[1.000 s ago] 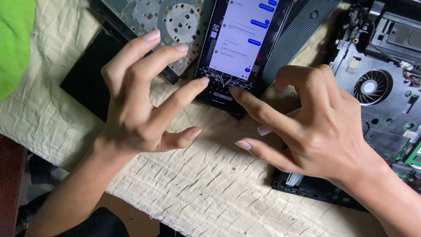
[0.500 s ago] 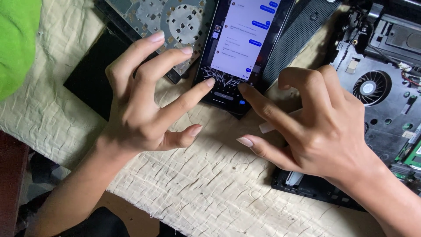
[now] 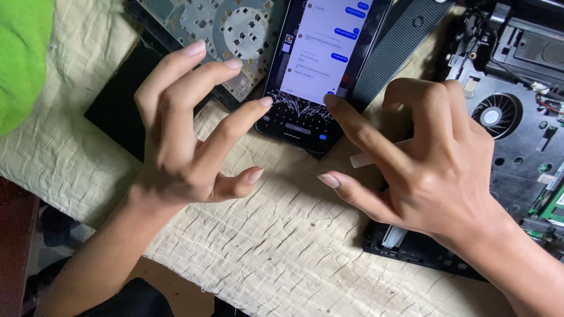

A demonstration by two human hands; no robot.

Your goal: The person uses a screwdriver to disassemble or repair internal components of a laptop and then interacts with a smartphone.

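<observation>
A black smartphone (image 3: 320, 58) lies on a cream cloth (image 3: 247, 235), its screen lit with a chat and an on-screen keyboard at the near end. My left hand (image 3: 188, 135) hovers left of it, fingers spread, the index fingertip touching the phone's lower left corner. My right hand (image 3: 429, 158) is on the right, its index fingertip on the keyboard's right side and its thumb stretched toward the left one. Neither hand holds anything.
An opened laptop base (image 3: 517, 117) with a round fan and circuit boards lies at the right, under my right wrist. A perforated metal keyboard plate (image 3: 229, 35) and a black panel (image 3: 117, 111) sit at the upper left. A green cloth (image 3: 20, 53) fills the left corner.
Both index fingers have shifted slightly over the phone's keyboard, tapping at it. The phone and the laptop parts have not moved.
</observation>
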